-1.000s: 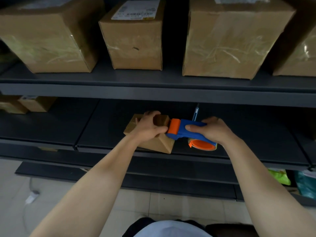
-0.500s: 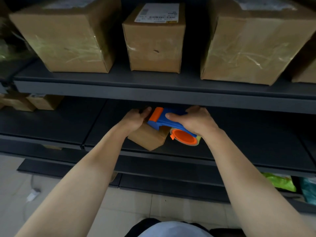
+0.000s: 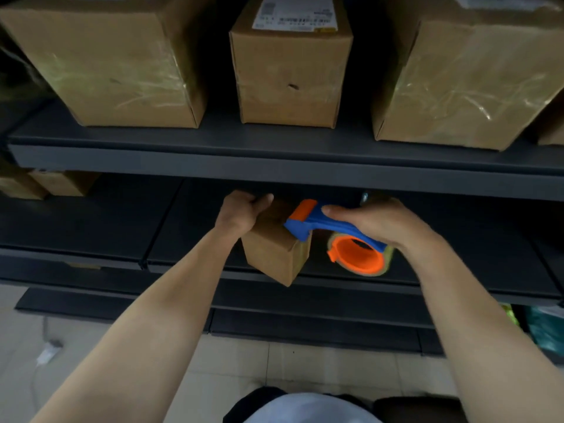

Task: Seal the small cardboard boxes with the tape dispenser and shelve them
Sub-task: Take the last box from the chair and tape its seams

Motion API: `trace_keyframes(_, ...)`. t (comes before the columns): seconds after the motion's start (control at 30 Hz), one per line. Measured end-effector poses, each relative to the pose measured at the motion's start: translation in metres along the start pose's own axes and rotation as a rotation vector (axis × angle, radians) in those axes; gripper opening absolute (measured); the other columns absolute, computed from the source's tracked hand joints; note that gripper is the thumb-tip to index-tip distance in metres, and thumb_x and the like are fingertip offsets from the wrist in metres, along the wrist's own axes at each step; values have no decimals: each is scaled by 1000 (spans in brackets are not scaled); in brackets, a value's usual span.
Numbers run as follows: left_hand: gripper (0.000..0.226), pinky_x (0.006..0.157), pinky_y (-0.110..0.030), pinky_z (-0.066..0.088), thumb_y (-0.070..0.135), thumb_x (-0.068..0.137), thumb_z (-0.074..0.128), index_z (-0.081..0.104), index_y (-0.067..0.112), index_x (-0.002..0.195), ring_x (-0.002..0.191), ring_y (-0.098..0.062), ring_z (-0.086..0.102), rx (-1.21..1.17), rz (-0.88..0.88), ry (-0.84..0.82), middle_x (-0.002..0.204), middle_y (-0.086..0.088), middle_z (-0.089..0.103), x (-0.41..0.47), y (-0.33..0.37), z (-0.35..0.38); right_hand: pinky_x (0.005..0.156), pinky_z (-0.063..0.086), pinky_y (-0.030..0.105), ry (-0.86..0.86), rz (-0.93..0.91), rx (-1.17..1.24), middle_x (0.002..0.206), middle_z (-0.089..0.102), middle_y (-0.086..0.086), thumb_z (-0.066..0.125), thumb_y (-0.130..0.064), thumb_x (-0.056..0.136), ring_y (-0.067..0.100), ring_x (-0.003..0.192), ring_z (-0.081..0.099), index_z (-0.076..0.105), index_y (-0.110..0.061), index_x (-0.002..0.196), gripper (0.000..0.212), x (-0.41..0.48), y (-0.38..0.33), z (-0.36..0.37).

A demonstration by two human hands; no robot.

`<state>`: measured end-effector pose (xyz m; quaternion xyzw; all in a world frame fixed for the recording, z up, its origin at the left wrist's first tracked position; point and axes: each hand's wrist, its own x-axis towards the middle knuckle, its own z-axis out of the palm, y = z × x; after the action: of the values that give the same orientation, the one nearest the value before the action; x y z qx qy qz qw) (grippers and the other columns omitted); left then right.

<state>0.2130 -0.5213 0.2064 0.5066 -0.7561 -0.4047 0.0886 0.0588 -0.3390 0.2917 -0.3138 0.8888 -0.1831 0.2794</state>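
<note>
— While the left hand [image 3: 241,213] grips the small cardboard box [image 3: 274,257] at its upper left corner, where do you place the box?
— I see it at the front edge of the lower shelf [image 3: 91,227], tilted with one corner pointing down. I cannot tell whether it touches the shelf. Most of that hand's fingers go behind the box and are hidden from me; one digit lies across the top.
— And the right hand [image 3: 381,224]?
— On my feed it wraps round the blue handle of the tape dispenser [image 3: 317,222], with the thumb along the near side. The dispenser's front end rests on the box's top right edge. The tape roll [image 3: 357,257], with its orange core, hangs just right of the box, under the palm.
— Any tape on the box?
— I cannot say: the top face sits behind the dispenser and the hand, and the picture is soft there.
— What else reaches you?
— The upper shelf [image 3: 274,166] crosses just above both hands and hides the back of the lower bay. Three large boxes [image 3: 116,68] stand on it, all cut off at the top; the middle one carries a white label [image 3: 294,13] whose print I cannot read. Two little boxes [image 3: 61,183] sit far left on the lower shelf, partly cropped. Low at the right edge I see something green and teal [image 3: 546,331], too cut off to name
</note>
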Motion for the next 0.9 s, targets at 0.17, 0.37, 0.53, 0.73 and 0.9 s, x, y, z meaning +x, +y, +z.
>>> trace_keyframes(0.17,51,58,-27,43,53,92,50,64,4,84,70,-17,60,49,44,-13,77,-7,62,-1,6,2,52,31,29,-82,125,-60,54,54,5,61,-73,66,20,49,49,54,-11,60,63,-22,56,-17)
trace_keyframes(0.37,51,64,-28,44,57,89,51,64,8,90,77,-15,60,1,11,-27,84,-4,63,-2,4,2,50,36,27,-113,109,-54,73,62,6,59,-77,67,19,62,59,61,-10,78,69,-5,54,25)
trace_keyframes(0.53,45,71,-30,46,56,89,54,62,11,87,77,-15,59,-60,9,5,82,-2,61,-6,3,2,50,38,26,-104,111,0,76,62,6,58,-79,67,18,65,61,60,-9,85,72,-3,51,39)
trace_keyframes(0.73,43,61,-27,41,54,88,56,59,12,85,81,-19,61,-99,-2,75,80,-2,61,-11,3,6,51,40,26,-86,108,76,74,61,5,60,-78,68,18,62,60,57,-11,80,67,-8,55,49)
trace_keyframes(0.9,43,64,-31,46,48,96,45,50,10,116,91,-24,62,433,156,294,106,-10,58,-27,20,13,50,39,25,-36,110,74,72,61,6,59,-77,69,19,62,60,57,-11,79,67,-11,55,50)
